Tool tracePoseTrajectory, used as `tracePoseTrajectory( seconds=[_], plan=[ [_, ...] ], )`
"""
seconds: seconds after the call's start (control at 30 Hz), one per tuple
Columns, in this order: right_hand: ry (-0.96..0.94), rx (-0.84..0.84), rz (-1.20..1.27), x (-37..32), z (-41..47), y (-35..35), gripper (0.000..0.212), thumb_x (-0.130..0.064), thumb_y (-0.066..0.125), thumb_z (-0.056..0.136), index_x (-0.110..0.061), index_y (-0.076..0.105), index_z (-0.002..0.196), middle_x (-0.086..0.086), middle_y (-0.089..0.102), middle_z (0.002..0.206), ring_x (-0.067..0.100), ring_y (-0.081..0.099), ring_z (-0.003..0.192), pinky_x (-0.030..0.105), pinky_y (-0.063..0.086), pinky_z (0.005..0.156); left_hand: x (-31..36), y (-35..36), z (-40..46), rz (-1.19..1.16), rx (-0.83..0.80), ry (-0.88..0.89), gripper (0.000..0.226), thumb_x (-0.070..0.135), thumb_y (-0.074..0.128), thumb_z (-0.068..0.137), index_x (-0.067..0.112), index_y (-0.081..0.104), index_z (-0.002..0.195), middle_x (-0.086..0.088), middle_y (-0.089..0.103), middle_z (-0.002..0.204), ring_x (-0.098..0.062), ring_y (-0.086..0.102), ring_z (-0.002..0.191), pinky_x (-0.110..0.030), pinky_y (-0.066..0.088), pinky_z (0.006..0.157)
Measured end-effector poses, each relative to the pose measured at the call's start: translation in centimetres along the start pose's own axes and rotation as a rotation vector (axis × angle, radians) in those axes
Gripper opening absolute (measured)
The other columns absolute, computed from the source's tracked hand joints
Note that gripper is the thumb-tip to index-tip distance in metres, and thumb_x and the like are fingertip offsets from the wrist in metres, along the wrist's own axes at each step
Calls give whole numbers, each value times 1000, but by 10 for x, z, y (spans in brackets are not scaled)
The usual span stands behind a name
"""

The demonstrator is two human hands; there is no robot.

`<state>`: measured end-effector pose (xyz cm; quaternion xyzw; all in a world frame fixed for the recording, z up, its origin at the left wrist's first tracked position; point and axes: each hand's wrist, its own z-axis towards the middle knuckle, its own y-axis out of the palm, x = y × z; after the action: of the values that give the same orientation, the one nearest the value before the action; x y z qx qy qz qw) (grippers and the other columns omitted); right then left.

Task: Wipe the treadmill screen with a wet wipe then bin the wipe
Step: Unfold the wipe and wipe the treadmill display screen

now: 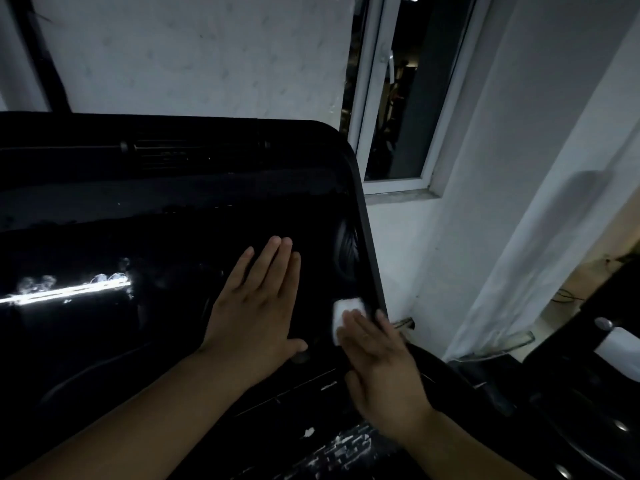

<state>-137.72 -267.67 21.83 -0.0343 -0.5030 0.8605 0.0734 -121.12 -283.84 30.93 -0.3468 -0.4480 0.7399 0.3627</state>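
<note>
The black glossy treadmill screen fills the left and middle of the head view, with a bright streak of reflected light on its left part. My left hand lies flat on the glass with fingers together, holding nothing. My right hand presses a folded white wet wipe against the screen's lower right corner, next to the dark frame edge. The fingers cover the lower part of the wipe.
A white wall and a window with a white frame stand behind the screen. White curtain fabric hangs at the right. A second dark machine with a white patch sits at the lower right. The worn console panel lies below the screen.
</note>
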Motion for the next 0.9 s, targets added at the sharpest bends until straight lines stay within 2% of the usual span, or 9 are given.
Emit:
tracePoseTrajectory(
  seconds=[0.1, 0.2, 0.3, 0.37, 0.43, 0.57, 0.67, 0.8, 0.9],
  plan=[
    [-121, -17, 43, -16, -2, 6, 58, -26, 57, 82, -9, 62, 137, 8, 49, 156, 24, 38, 149, 52, 23, 125, -11, 3, -22, 18, 11, 26, 132, 79, 61, 75, 3, -7, 158, -19, -19, 167, -28, -23, 154, -52, -4, 126],
    [-89, 9, 11, 12, -5, 4, 57, -25, 54, 85, -12, 61, 140, 7, 49, 156, 22, 42, 147, 52, 22, 125, -25, 7, -42, 43, -12, 1, 134, 75, 76, 62, 0, 19, 158, -21, 7, 169, -30, 1, 158, -56, 14, 125],
    [36, 29, -34, 34, -7, 2, 55, -26, 46, 90, -12, 58, 142, 8, 48, 155, 26, 48, 142, 54, 23, 124, -39, 9, -62, 58, -23, -26, 135, 73, 80, 58, -1, 25, 156, -22, 14, 168, -31, 9, 157, -58, 21, 122],
    [89, 33, -19, 22, -4, 6, 54, -27, 45, 91, -8, 60, 139, 10, 49, 155, 28, 47, 143, 56, 27, 121, -47, 10, -71, 75, -45, -49, 136, 72, 82, 56, -1, 27, 156, -22, 16, 167, -32, 11, 157, -58, 22, 122],
    [92, 51, 13, -8, 1, 8, 55, -26, 49, 87, -7, 63, 137, 11, 52, 152, 29, 48, 143, 55, 27, 122, -51, 11, -74, 99, -77, -59, 136, 73, 81, 57, 0, 25, 157, -21, 13, 168, -31, 8, 157, -58, 20, 123],
    [-96, 60, 83, -67, 5, 14, 58, -22, 57, 80, -7, 65, 135, 10, 52, 154, 26, 42, 147, 53, 26, 124, -50, 13, -71, 119, -83, -60, 136, 73, 79, 58, 1, 21, 158, -21, 11, 168, -32, 5, 158, -56, 15, 124],
    [-163, 23, 14, -56, 4, 12, 58, -23, 57, 80, -11, 63, 137, 7, 50, 155, 22, 41, 148, 55, 25, 124, -52, 14, -72, 109, -97, -63, 136, 75, 76, 61, 2, 17, 159, -21, 7, 169, -31, 1, 158, -55, 11, 125],
    [28, 21, -76, -6, -2, 2, 57, -23, 50, 85, -10, 62, 139, 11, 52, 153, 28, 49, 142, 56, 22, 124, -50, 12, -72, 98, -98, -81, 130, 79, 56, 79, 5, -18, 157, -17, -29, 165, -28, -30, 151, -52, -10, 124],
    [143, 47, -41, -17, -2, 5, 57, -23, 48, 86, -5, 61, 138, 15, 51, 152, 34, 50, 141, 57, 25, 123, -47, 10, -72, 92, -94, -93, 127, 77, 52, 83, 6, -27, 154, -16, -37, 161, -28, -38, 148, -52, -14, 123]
  ],
)
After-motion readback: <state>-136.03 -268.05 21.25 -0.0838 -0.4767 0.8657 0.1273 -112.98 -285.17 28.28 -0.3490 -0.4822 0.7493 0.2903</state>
